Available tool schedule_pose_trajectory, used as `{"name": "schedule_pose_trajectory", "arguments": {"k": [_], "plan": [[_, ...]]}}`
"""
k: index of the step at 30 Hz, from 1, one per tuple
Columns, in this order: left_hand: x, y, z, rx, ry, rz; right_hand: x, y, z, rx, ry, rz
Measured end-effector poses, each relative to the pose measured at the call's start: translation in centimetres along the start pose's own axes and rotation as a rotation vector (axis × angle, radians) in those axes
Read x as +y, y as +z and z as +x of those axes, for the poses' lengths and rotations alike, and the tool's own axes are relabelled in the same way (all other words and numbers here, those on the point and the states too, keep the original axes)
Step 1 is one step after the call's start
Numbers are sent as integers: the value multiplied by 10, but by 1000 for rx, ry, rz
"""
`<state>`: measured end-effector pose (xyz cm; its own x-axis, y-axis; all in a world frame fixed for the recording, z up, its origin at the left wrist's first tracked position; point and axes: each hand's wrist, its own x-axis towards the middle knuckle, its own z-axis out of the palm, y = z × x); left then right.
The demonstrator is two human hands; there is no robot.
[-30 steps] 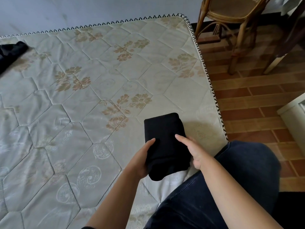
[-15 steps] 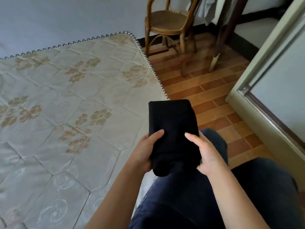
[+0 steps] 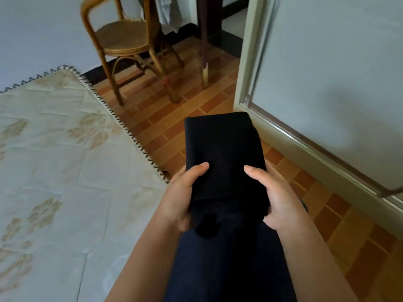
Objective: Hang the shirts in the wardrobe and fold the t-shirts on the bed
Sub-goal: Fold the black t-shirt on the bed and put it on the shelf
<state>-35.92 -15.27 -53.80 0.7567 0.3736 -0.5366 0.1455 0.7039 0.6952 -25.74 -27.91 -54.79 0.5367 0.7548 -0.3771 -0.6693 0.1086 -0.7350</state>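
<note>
A folded black t-shirt (image 3: 222, 153) is held in the air over the tiled floor, just past the bed's right edge. My left hand (image 3: 182, 197) grips its left side with the thumb on top. My right hand (image 3: 273, 199) grips its right side, thumb laid over the cloth. The bed (image 3: 54, 171), a quilted cream mattress with floral print, fills the left of the view. The wardrobe (image 3: 327, 73), with a pale sliding door in a metal frame, stands at the right.
A rattan chair (image 3: 128, 46) stands on the brick-pattern floor (image 3: 165, 118) past the bed's corner. A dark wooden post (image 3: 204, 40) and a hanging pale cloth (image 3: 169, 14) are behind it. My dark trouser legs (image 3: 229, 264) fill the bottom centre.
Both hands lifted the folded black t-shirt off the mattress and carried it right, over the floor. The view swung right, bringing the wardrobe door into sight.
</note>
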Motion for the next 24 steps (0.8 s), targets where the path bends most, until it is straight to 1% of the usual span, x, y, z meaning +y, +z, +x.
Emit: {"name": "schedule_pose_trajectory", "arguments": {"k": [6,10,13,16,19,24], "plan": [[19,69,84,-95,-98,78,-64,-56,41,106,-51,52],[56,128,137,-156,-146,125,-128,-76,73,192,-115,59],[91,169,158,-212,-152,158,-179,-76,83,237,-161,38],[126,207,158,-284,-148,189,-224,-68,78,279,-175,28],[160,242,142,-312,-151,217,-269,-51,59,346,-164,33],[207,306,104,-400,-186,320,-338,-23,13,484,-175,-102]]}}
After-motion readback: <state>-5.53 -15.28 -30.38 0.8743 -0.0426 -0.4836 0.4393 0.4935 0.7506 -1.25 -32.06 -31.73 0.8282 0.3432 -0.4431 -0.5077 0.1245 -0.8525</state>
